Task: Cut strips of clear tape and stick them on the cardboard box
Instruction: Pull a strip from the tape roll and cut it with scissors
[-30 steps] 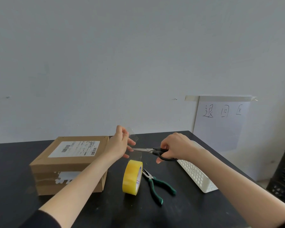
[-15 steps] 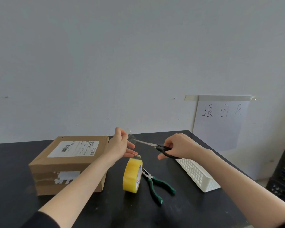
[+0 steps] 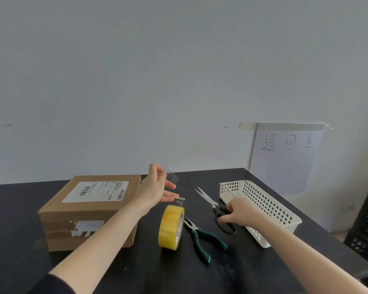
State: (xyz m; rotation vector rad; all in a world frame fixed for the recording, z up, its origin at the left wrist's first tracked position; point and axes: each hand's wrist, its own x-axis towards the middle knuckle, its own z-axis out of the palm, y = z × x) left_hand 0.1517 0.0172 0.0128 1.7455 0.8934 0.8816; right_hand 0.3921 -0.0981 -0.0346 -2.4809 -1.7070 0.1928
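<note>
While the black table (image 3: pixel 179 272) fills the whole lower part of the frame, the cardboard box (image 3: pixel 89 211) stands on it at the lower left, with a white label on its top face. At the right of centre a white basket (image 3: pixel 263 200) with many holes lies on the table. Below the centre the yellow roll of tape (image 3: pixel 170 227) stands on its edge, and just to its right lie pliers (image 3: pixel 200 238) with green handles. The left hand (image 3: pixel 155 187) is raised above the roll, beside the right edge of the box. It pinches a strip of clear tape (image 3: pixel 170 176) at its fingertips, while its lower fingers are stretched out toward the right. The right hand (image 3: pixel 238 213), in front of the basket, has its fingers curled round the black handles of the scissors (image 3: pixel 216 209). The blades are a little apart and point to the upper left.
</note>
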